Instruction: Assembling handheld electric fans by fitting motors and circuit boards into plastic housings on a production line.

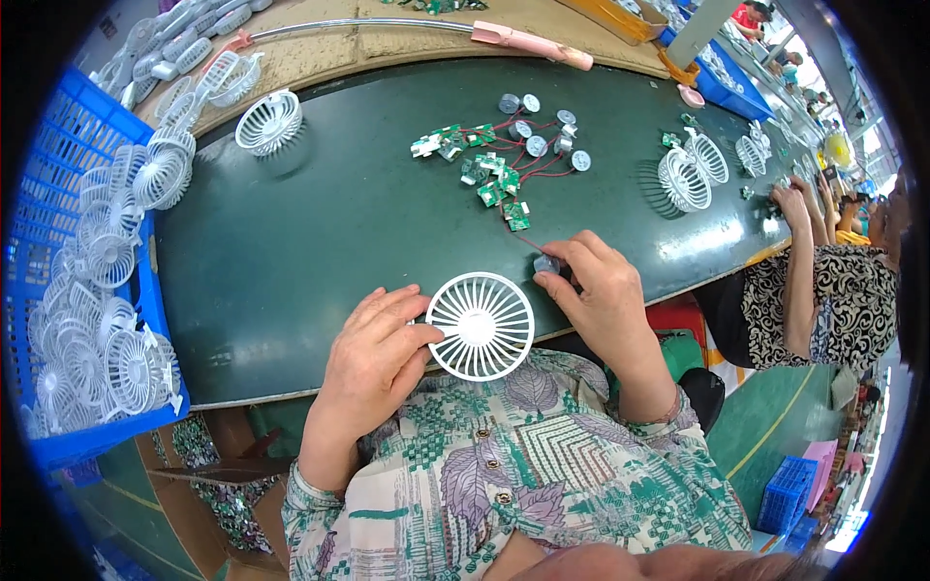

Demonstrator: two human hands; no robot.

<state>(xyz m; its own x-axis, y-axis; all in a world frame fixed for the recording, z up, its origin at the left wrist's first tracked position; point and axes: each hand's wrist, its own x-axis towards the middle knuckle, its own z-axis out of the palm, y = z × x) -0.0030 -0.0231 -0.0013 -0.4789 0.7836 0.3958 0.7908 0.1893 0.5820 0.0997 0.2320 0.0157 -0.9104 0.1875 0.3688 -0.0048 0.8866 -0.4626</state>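
Observation:
In my left hand (380, 347) is a round white fan grille (494, 339), gripped at its left rim between thumb and fingers above the table's near edge. My right hand (599, 283) pinches a small round motor (545, 264) just to the right of the grille. A thin red wire runs from this motor to a small green circuit board (517, 215). Beyond my hands lies a loose cluster of green circuit boards (499, 181), wired to several small silvery motors (536, 146).
At left, a blue crate (142, 237) holds many white fan grilles (107, 259). One fan housing (269, 124) sits on the dark green table (320, 213). More housings (684, 181) lie to the right, near a co-worker's hands (796, 198). A pink-handled rod (531, 44) lies behind.

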